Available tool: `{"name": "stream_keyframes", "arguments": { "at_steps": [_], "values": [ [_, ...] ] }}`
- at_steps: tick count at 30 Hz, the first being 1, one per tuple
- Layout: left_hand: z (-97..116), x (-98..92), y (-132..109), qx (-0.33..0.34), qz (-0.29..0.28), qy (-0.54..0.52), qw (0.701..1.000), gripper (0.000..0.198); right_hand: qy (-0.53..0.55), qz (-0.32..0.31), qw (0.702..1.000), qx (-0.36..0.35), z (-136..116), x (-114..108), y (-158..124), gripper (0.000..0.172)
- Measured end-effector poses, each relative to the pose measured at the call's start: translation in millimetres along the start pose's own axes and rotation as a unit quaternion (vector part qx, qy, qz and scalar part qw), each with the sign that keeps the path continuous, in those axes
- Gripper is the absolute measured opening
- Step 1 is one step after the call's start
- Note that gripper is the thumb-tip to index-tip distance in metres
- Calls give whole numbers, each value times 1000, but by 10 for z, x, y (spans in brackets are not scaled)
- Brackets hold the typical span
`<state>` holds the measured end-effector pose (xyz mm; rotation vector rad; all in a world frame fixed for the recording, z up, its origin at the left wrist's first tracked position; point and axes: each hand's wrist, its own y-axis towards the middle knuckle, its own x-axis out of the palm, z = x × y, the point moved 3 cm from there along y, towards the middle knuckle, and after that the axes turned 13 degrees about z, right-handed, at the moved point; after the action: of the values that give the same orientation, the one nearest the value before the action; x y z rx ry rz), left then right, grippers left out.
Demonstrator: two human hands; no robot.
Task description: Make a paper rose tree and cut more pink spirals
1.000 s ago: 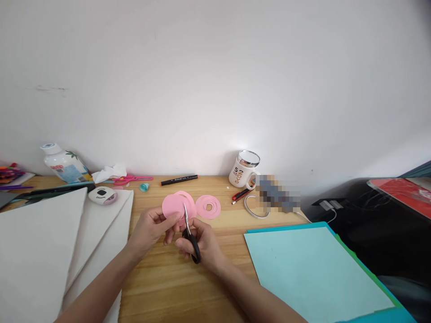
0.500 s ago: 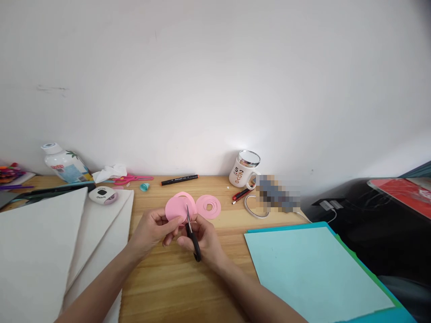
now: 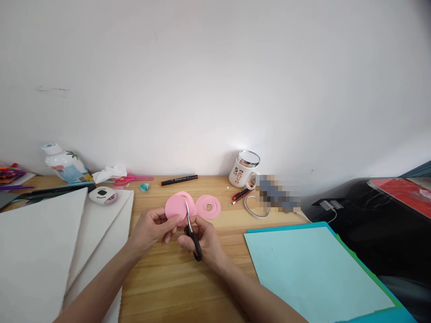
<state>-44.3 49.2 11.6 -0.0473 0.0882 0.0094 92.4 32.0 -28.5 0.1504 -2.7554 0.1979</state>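
Observation:
Between the thumb and fingers of my left hand (image 3: 156,226) is a round piece of pink paper (image 3: 175,207), held up over the desk. A curved strip of the same paper loops out behind its upper right edge. My right hand (image 3: 204,237) is closed round the black handles of a pair of scissors (image 3: 192,235). The blades point upward and lie at the right side of the pink disc. On the desk just to the right is a flat pink paper spiral (image 3: 208,207) with a small hole in its middle.
Behind the hands lie a black marker (image 3: 180,180), pink scissors (image 3: 128,179) and a teal paper curl (image 3: 144,187). A white mug (image 3: 240,172) stands by the wall. White sheets (image 3: 37,251) lie left, light teal paper (image 3: 313,269) right. A white bottle (image 3: 65,163) leans at far left.
The scissor blades have tilted slightly and now look closer together and brighter. Both hands stay almost in place, and the pink disc has hardly moved.

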Motion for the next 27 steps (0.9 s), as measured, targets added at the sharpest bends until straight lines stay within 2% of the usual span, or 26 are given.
{"name": "stream_keyframes", "arguments": {
  "at_steps": [17,27],
  "values": [
    [40,10,3,-3,15,-10,1000,31,-15,-4,1000,3,-4,0,-2,46],
    [-21,-17,28,-11,22,-22,999,31,-25,-9,1000,1,26,5,2,47]
  ]
}}
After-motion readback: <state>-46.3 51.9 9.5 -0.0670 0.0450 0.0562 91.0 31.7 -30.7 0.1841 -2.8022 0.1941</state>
